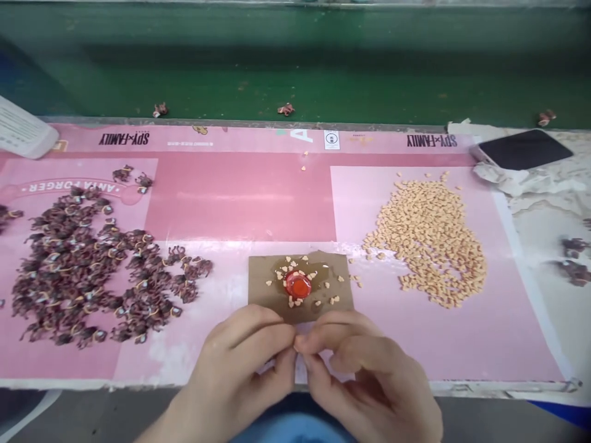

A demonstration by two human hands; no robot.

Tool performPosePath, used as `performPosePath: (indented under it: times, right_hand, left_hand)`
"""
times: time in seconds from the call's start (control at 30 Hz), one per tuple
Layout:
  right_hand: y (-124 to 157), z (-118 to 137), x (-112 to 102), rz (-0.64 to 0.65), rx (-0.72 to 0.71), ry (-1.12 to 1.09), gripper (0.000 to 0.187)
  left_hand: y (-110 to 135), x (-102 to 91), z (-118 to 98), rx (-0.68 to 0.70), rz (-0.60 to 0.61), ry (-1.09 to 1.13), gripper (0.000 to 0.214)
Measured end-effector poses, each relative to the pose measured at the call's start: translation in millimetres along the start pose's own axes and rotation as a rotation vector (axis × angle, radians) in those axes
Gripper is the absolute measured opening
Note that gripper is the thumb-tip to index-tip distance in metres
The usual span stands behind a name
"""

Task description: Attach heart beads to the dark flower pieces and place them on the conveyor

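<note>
My left hand (242,363) and my right hand (373,369) meet at the fingertips near the table's front edge. Both are pinched closed, and whatever lies between the fingertips is too small and covered to make out. Just beyond them is a brown card (258,277), its near edge partly behind my fingers. A small red cap-like dish (299,285) sits on the card in a wet, glossy patch. Around the dish are scattered several small beige pieces (335,300).
Dark brownish-purple small figures (83,258) with yellowish bits are heaped at left. Beige pieces (425,227) form a pile at right. A phone (524,149) lies on crumpled paper at the back right, and a white container (23,129) at the back left. Behind runs a green belt (351,92).
</note>
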State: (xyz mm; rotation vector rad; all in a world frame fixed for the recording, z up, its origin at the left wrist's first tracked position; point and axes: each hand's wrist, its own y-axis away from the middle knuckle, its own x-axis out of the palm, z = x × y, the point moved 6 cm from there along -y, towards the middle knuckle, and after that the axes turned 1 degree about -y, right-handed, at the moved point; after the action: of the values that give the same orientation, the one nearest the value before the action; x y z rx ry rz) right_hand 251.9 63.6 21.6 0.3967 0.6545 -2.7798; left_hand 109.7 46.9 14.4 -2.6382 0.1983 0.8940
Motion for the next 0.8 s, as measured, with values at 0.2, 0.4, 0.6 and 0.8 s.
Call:
performPosePath:
  times: [0.2,0.4,0.6,0.8]
  right_hand:
    - [3,-3,2,0.041,-0.026,0.137,0.022]
    - [7,-3,3,0.066,-0.175,0.36,0.012]
    - [7,-2,1,0.113,-0.201,0.353,0.014]
    - [7,-12,-4,0.103,-0.176,0.347,0.013]
  left_hand:
    - [12,1.9,2,-0.029,-0.087,0.096,0.021]
    - [15,3.6,5,-0.039,-0.056,0.091,0.021]
    - [13,7.0,4,-0.04,0.007,0.055,0.02]
    - [13,4.1,10,-0.084,0.003,0.045,0.018]
